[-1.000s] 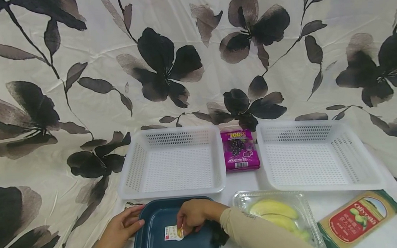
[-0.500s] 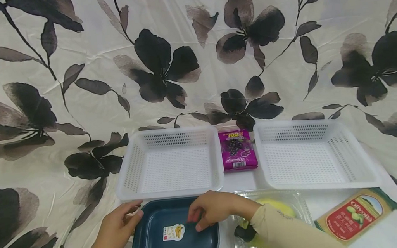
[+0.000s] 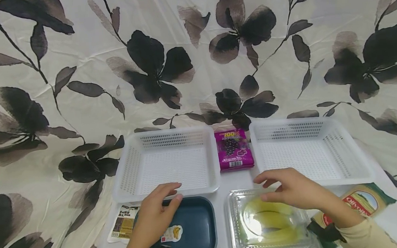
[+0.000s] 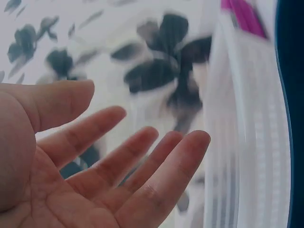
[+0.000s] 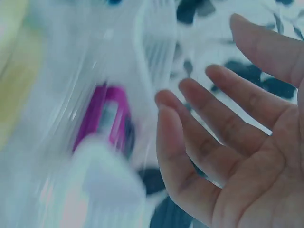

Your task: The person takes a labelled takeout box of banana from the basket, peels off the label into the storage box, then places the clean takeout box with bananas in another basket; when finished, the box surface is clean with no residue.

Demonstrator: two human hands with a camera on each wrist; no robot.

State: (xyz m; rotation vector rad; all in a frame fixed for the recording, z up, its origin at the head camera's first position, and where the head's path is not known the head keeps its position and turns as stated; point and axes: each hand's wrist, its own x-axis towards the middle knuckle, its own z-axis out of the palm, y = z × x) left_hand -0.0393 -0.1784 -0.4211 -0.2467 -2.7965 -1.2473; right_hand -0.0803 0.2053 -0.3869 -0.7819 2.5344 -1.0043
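The clear banana box [image 3: 269,223] sits on the bench just right of the blue tray [image 3: 196,225]. The right hand [image 3: 294,190] hovers over the box's far edge, fingers [image 5: 209,118] loosely spread, holding nothing. The left hand [image 3: 155,217] lies over the tray's left side, fingers [image 4: 142,156] relaxed and straight.

Dark blue tray [image 3: 196,227], two white baskets [image 3: 168,163], magenta grape packet [image 3: 233,149], black-flowered cream cloth [image 3: 77,90].
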